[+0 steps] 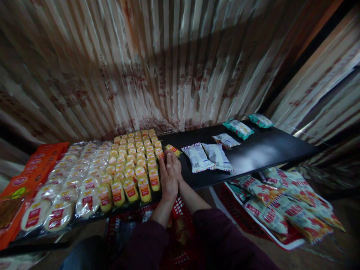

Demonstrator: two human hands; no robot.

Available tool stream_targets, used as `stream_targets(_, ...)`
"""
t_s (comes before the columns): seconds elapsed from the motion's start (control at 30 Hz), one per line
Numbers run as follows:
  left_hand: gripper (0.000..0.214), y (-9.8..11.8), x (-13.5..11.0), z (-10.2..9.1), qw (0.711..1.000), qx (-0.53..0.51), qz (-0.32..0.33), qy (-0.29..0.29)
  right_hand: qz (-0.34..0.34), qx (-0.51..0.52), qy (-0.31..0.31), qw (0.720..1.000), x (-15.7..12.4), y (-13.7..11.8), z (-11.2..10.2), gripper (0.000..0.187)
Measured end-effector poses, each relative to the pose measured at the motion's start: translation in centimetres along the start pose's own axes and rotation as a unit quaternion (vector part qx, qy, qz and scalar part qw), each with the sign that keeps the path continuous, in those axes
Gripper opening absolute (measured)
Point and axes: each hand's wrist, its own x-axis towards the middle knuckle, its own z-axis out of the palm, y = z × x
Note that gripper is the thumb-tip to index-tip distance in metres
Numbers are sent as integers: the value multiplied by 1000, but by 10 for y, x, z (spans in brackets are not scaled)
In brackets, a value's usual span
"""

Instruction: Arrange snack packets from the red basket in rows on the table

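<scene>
My left hand [169, 183] lies with fingers stretched along the right side of tight rows of yellow wrapped snack cakes [131, 189]. Pressed close beside it is my right hand [176, 167], its fingers extended toward the back and partly hidden by the left. Just beyond the fingertips, a single yellow wrapped cake [173, 150] lies on the black shelf [191, 180]; whether the right fingers touch it I cannot tell. Neither hand shows anything gripped in it.
Left of the cakes are rows of round white wrapped pastries [57, 215] and orange packets [21, 187]. Silvery packets [197, 157] and teal-edged packets [239, 128] lie to the right. Below stand a red basket [180, 206] and a white-rimmed basket [291, 245] of snack bags. Striped sheeting [180, 75] hangs behind.
</scene>
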Motion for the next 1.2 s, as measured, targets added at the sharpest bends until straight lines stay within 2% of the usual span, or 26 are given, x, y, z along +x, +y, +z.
stream_targets(0.1, 56, 4, -4, -2, 999, -16, -31, 10, 9, 35, -9, 999, 3, -4, -1, 46)
stream_targets(0.4, 54, 6, 2, -3, 999, 9, -30, 22, 4, 110, -86, 990, 24, -1, 6, 71)
stream_targets(0.67, 53, 3, 3, -2, 999, 23, -25, 28, -22, 105, -102, 989, 30, -6, 7, 63)
stream_targets(0.87, 53, 0, 1, 0, 999, 30, -11, 36, -15, 102, -98, 990, 27, -9, 4, 71)
stream_targets(1.03, 52, 0, 0, 1, 999, 31, -10, 40, -22, 87, -96, 991, 29, -4, 6, 69)
stream_targets(1.1, 53, 0, 0, 1, 999, 31, -12, 42, -26, 89, -80, 993, 29, -1, 6, 66)
stream_targets(1.2, 53, 0, 0, 2, 998, 32, -5, 48, -47, 53, -24, 997, 27, -1, 0, 56)
